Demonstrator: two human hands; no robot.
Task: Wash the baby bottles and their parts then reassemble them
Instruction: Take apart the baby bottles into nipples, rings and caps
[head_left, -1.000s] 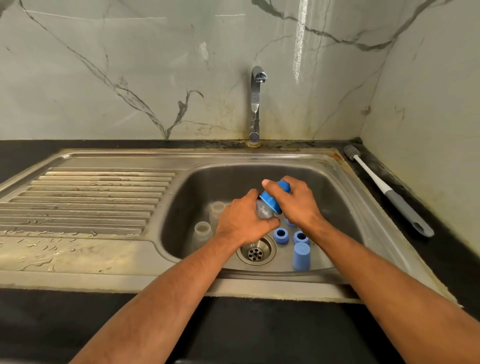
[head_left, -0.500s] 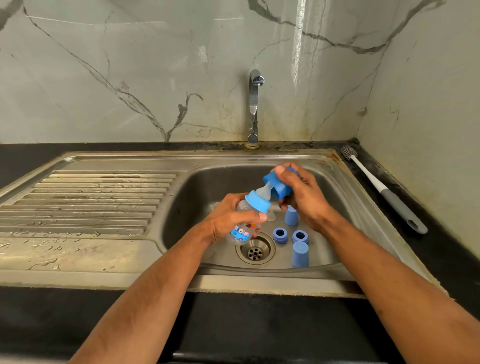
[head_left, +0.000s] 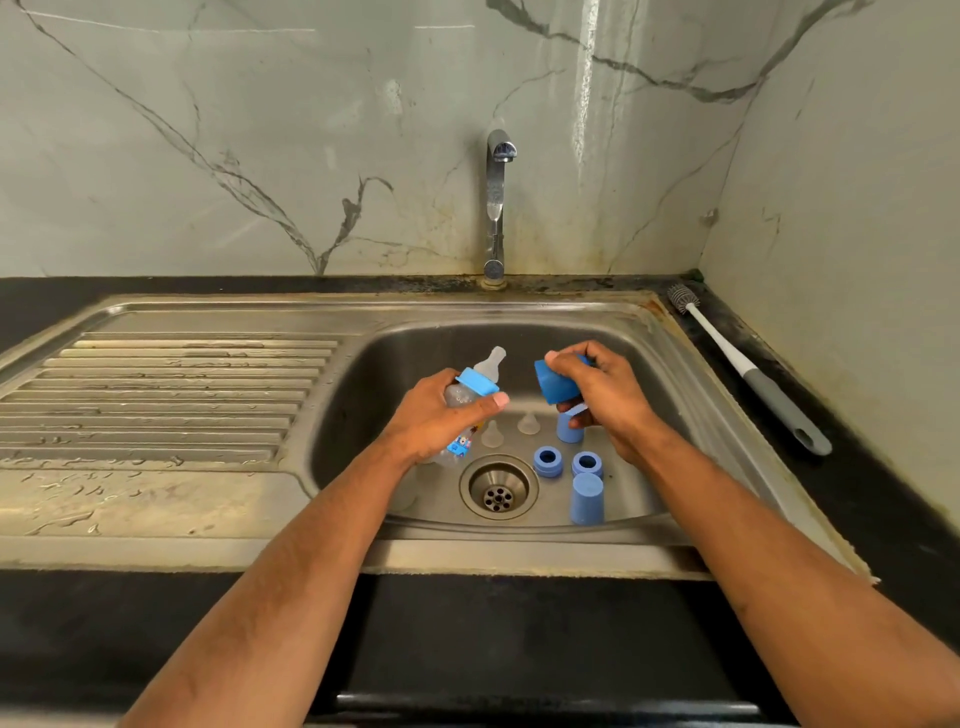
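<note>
The left hand (head_left: 435, 410) grips a small clear baby bottle (head_left: 464, 402) above the sink (head_left: 670, 364) bowl, just left of the drain (head_left: 498, 487), its blue collar (head_left: 479, 381) and teat (head_left: 492, 364) on and tilted up. The right hand (head_left: 602, 395) pinches a blue cap (head_left: 555, 382) just off the teat, above and right of the drain. This looks like disassembly: next, set the cap down among the loose blue parts right of the drain, then unscrew the collar.

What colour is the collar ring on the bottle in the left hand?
Light blue, on the collar ring in the head view.
</note>
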